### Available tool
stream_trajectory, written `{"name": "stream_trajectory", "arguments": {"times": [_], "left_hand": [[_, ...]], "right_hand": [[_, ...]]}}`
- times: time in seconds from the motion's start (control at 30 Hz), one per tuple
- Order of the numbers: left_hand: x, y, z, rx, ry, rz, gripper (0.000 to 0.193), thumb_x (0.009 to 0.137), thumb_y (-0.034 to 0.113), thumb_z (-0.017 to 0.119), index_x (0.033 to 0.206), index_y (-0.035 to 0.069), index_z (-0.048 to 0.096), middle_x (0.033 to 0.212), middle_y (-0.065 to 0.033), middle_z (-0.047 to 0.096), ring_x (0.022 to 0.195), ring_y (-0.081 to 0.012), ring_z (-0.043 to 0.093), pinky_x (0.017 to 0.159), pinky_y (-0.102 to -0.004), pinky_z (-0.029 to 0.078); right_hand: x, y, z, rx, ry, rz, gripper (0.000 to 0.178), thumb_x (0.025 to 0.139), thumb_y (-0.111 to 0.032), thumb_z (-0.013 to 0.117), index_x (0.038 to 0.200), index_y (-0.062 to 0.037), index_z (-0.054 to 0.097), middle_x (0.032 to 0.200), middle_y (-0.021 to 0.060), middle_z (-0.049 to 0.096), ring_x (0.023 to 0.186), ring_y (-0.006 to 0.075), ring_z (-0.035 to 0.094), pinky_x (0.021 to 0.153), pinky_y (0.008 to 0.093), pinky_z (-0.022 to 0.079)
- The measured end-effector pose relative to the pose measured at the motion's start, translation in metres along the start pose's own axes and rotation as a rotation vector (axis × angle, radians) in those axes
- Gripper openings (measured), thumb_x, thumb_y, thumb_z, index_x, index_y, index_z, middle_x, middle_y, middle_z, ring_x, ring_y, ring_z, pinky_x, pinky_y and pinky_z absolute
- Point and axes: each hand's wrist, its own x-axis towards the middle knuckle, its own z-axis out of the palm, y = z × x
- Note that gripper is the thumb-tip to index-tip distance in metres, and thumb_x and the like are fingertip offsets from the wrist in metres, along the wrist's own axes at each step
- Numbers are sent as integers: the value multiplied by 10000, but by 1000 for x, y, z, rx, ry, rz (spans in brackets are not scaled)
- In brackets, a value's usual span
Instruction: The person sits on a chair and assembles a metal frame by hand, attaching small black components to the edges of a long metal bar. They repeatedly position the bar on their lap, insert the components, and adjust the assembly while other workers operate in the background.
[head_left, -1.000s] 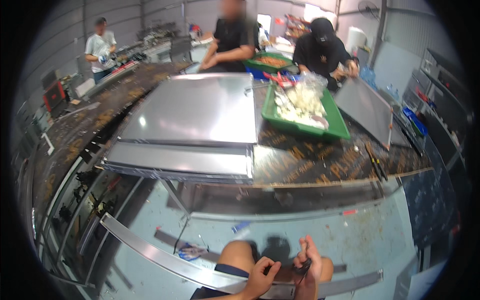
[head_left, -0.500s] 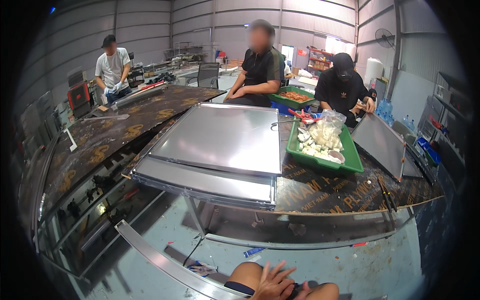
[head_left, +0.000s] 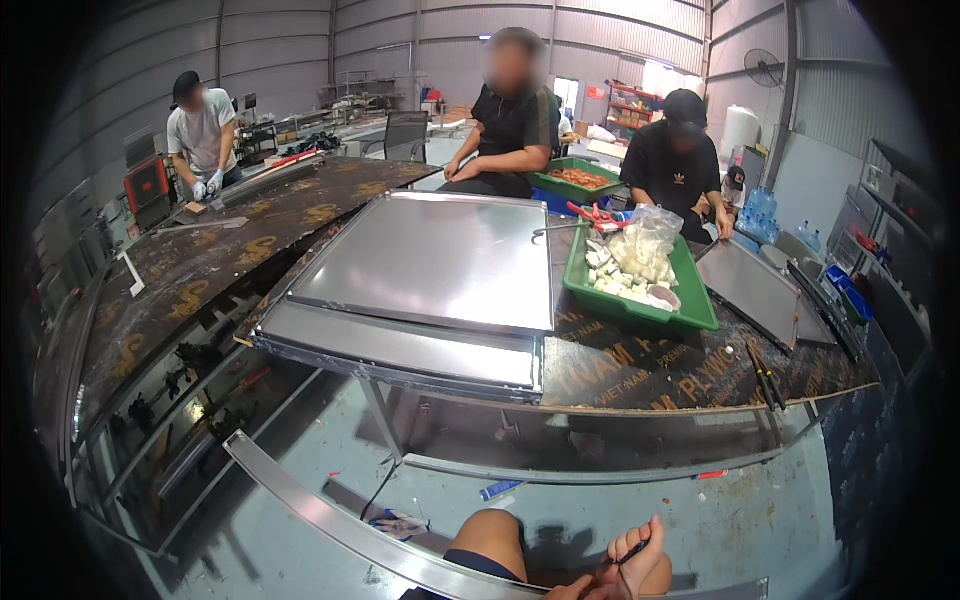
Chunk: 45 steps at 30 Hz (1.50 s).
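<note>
Our right hand (head_left: 628, 565) pinches a thin dark tool (head_left: 634, 551) above the knee; we cannot tell the left grip, mostly cut off.

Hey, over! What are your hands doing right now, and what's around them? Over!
One hand low by the knee, pinching a thin dark tool; which hand, and the other, unclear. Long metal strip across the lap. Workbench ahead, out of reach.

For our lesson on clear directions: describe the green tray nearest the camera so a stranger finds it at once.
Start at the big shiny metal panel on the dark worktable. Just right of it sits the green tray, holding pale pieces and a clear plastic bag. The farther green tray holds orange-brown pieces instead.
</note>
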Motion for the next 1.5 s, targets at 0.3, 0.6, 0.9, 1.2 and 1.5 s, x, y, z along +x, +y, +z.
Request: {"name": "stream_trajectory", "arguments": {"times": [0.3,0.6,0.9,1.2,1.5], "left_hand": [[20,11,-35,410,378,676,516,1043,350,531,1351,-59,468,1275,-199,570,1182,-261,573,1004,-389,454],[22,29,-76,-35,496,568,608,1052,294,505,1514,-43,298,1482,-223,421,1371,-296,430,1146,-390,331],[38,32,-117,-110,693,387,377,1105,324,429,1061,-1,616,815,-72,660,645,-108,613,603,-257,508],[38,20,-96,136,343,179,545,1102,473,321,1014,20,612,730,-67,641,485,-97,523,436,-237,410],[21,33,-95,-529,-285,282,243,956,145,683,1021,81,458,1059,-122,632,752,-172,643,535,-271,503]], "right_hand": [[-5,47,30,-945,728,-320,341,1074,-369,457,1194,-59,533,1051,77,574,827,174,586,751,321,521],[-20,84,68,-865,-139,181,819,1013,-401,515,1599,17,124,1569,173,342,1412,269,411,1172,389,310],[-72,51,70,-867,-131,978,367,1031,-168,572,1345,21,594,1026,64,669,653,55,462,610,215,397],[-43,-3,64,-892,178,-48,226,1071,-208,492,970,-35,597,721,-8,526,609,76,467,542,230,377],[-15,25,29,-1246,176,159,266,1050,-206,514,851,-46,590,702,-16,540,654,69,504,602,241,408]]}}
